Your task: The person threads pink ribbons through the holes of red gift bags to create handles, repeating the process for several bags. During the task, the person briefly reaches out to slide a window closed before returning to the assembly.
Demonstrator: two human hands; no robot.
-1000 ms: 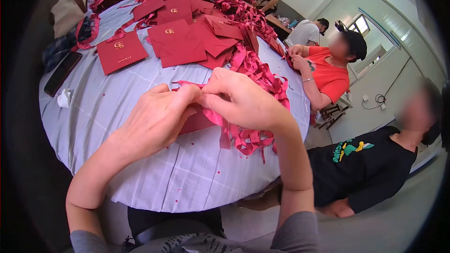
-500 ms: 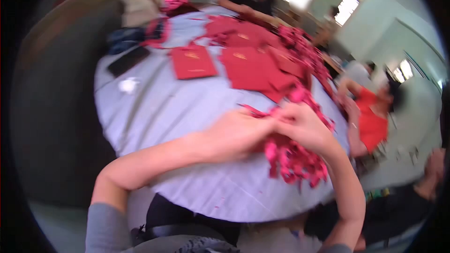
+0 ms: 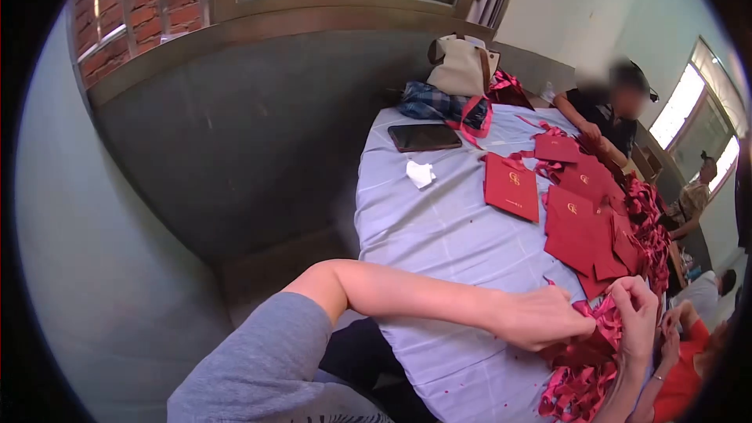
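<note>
My left hand (image 3: 546, 319) is closed on a red ribbon (image 3: 601, 315), its fingertips pointing right. Close beside it on the right, my right hand (image 3: 636, 309) pinches the same ribbon between thumb and fingers. Below both hands lies a pile of curled red ribbons (image 3: 578, 392) on the white cloth. Just beyond them are overlapping dark red cards (image 3: 576, 231) with gold marks. A separate red card (image 3: 511, 188) rests farther left.
A phone (image 3: 424, 138), a crumpled white tissue (image 3: 421, 174), a plaid cloth (image 3: 439, 100) and a cream bag (image 3: 460, 66) are at the table's far left. One person (image 3: 607, 113) sits across; another in red (image 3: 685, 364) is at right.
The view has swung left, so the table and my hands appear farther right. My hands have moved slightly apart, with ribbon visible between them.
</note>
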